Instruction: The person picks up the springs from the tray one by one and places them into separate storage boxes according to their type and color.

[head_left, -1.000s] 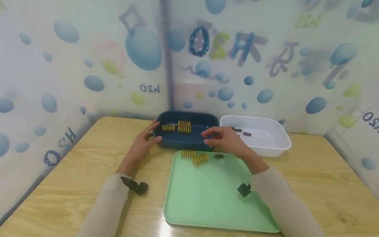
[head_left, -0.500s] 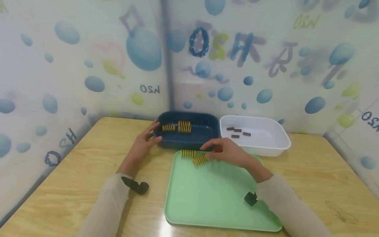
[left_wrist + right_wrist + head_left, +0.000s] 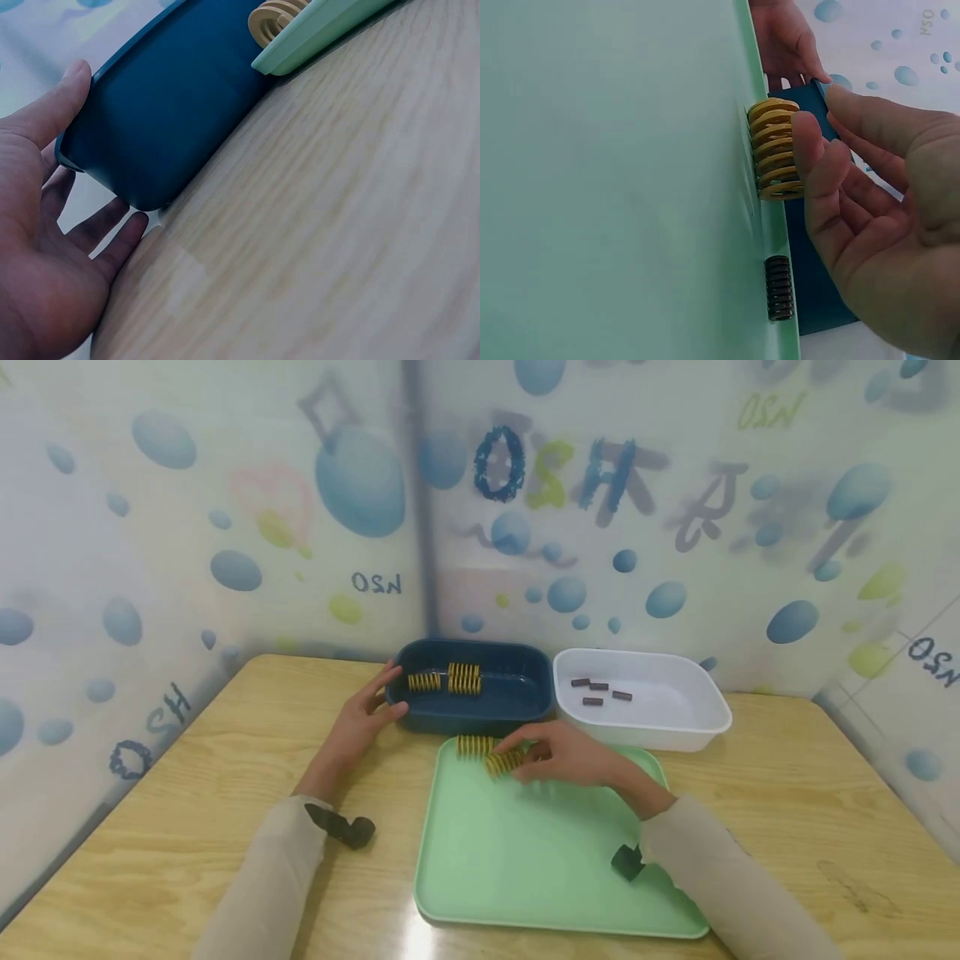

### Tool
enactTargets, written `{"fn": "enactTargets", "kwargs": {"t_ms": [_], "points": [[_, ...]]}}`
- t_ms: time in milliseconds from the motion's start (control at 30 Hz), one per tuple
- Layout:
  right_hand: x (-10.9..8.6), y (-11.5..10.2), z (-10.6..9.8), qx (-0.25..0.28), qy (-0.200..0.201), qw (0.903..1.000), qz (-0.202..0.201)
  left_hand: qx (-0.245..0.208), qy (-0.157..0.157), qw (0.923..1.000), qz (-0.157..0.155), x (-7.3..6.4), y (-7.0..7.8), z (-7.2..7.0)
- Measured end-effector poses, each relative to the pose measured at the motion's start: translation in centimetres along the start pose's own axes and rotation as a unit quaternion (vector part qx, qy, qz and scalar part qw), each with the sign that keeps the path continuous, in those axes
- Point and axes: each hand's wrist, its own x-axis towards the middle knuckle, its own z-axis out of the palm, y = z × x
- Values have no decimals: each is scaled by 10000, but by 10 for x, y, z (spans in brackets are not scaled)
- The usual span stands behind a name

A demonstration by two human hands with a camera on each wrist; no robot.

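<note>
My left hand [image 3: 358,722] rests with thumb and fingers spread against the left end of a dark blue tub [image 3: 480,723]. Inside the tub lie yellow coil springs [image 3: 463,679]. My right hand [image 3: 573,756] is over the top of a green tray [image 3: 525,860], thumb and fingertips right at the tilted yellow spring [image 3: 501,764]. A second yellow spring [image 3: 474,746] lies beside it at the tray's back rim. In the right wrist view, a small dark spring [image 3: 778,289] lies along the rim; in the head view my right hand hides it.
A white tub [image 3: 660,727] stands against the blue tub's right side, with several small dark springs [image 3: 598,687] in it. A wooden table [image 3: 810,827] carries everything. Printed walls [image 3: 315,585] rise directly behind and at both sides.
My right hand has moved down from over the blue tub's right side to the yellow spring on the tray, uncovering the dark springs in the white tub. My left hand has stayed put.
</note>
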Motion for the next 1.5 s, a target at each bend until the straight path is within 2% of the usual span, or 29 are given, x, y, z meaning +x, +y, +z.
{"fn": "enactTargets", "kwargs": {"t_ms": [267,567,667,867,967,1500], "points": [[2,6,0,95,17,9999,35,69,-39,10000,-15,-1,1,-1],[2,10,1,560,11,9982,206,38,-6,10000,-91,-1,0,1],[2,10,1,598,33,9979,252,-10,-13,10000,-71,0,-6,0],[2,10,1,505,127,9977,441,121,33,9999,89,8,-29,-5],[2,11,2,497,108,9976,471,183,66,9997,136,9,-34,-6],[2,18,6,507,-106,9976,451,142,70,9998,116,10,-32,-5]]}}
